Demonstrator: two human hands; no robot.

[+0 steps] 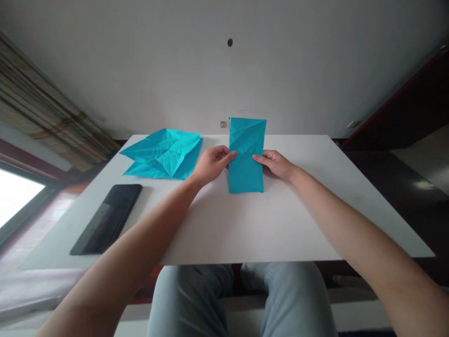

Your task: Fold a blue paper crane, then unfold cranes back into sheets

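A folded turquoise paper (pixel 246 154), a tall creased rectangle, stands raised above the white table (pixel 245 224), its lower edge near the tabletop. My left hand (pixel 210 164) pinches its left edge at mid height, thumb and fingers closed on the sheet. On the other side my right hand (pixel 277 164) grips the right edge the same way. A second turquoise sheet (pixel 163 153), crumpled with many creases and partly unfolded, lies flat at the table's far left.
A black flat slab-like object (pixel 107 217) lies near the table's left edge. My legs in pale trousers (pixel 242 299) show below the front edge. A white wall stands behind, a striped curtain (pixel 38 107) at left, dark floor at right.
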